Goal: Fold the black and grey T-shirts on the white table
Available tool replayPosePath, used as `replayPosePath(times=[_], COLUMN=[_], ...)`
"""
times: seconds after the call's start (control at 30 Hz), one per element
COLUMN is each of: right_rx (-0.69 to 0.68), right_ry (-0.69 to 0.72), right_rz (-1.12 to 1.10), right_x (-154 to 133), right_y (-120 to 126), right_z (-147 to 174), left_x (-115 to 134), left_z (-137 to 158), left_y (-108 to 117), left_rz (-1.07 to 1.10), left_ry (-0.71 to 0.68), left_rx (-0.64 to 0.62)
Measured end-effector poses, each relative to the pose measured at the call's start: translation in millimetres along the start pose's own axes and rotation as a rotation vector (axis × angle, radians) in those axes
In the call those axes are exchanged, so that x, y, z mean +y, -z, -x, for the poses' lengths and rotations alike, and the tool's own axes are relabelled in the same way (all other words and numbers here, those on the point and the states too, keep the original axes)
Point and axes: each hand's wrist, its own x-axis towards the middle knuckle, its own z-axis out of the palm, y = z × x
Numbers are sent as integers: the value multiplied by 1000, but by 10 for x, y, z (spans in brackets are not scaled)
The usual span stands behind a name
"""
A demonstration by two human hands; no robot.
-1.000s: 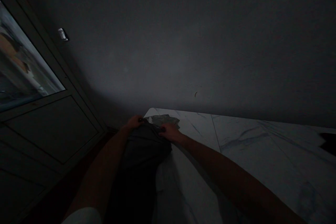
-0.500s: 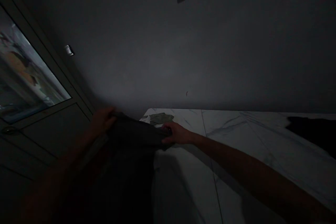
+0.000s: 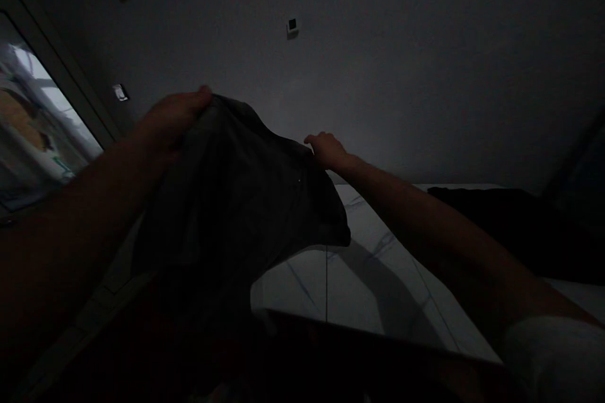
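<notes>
A dark grey shirt hangs spread between my two hands, raised above the marble-patterned surface. With fingers closed, my left hand grips its upper left edge. My right hand pinches the shirt's upper right edge, and a sleeve-like part droops below that hand. The lower end of the cloth fades into deep shadow near my body, so its hem cannot be made out.
The white marble-patterned tabletop runs along the grey wall. A black cloth lies on it at the right. At the left stands a door with a glass pane. Small fittings, including a white box, are on the wall.
Both hands have lifted the shirt higher, and it now hangs open wider between them. The view has shifted right, showing more of the black cloth. The greenish cloth on the table is no longer visible.
</notes>
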Motion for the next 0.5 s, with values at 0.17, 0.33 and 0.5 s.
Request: replayPosePath(times=[0.17,0.33,0.5], right_rx=[-87,57,145], right_ry=[74,-285,-805], right_rz=[-836,-893,-1083], right_x=[-92,503,1052], right_y=[396,266,281], right_z=[1080,2138,2432], left_x=[122,-398,-1103], left_z=[594,711,796], left_y=[-1369,-2069,-2169], left_rz=[479,295,-135], left_ry=[-39,-169,-279], left_rx=[-532,-868,-683])
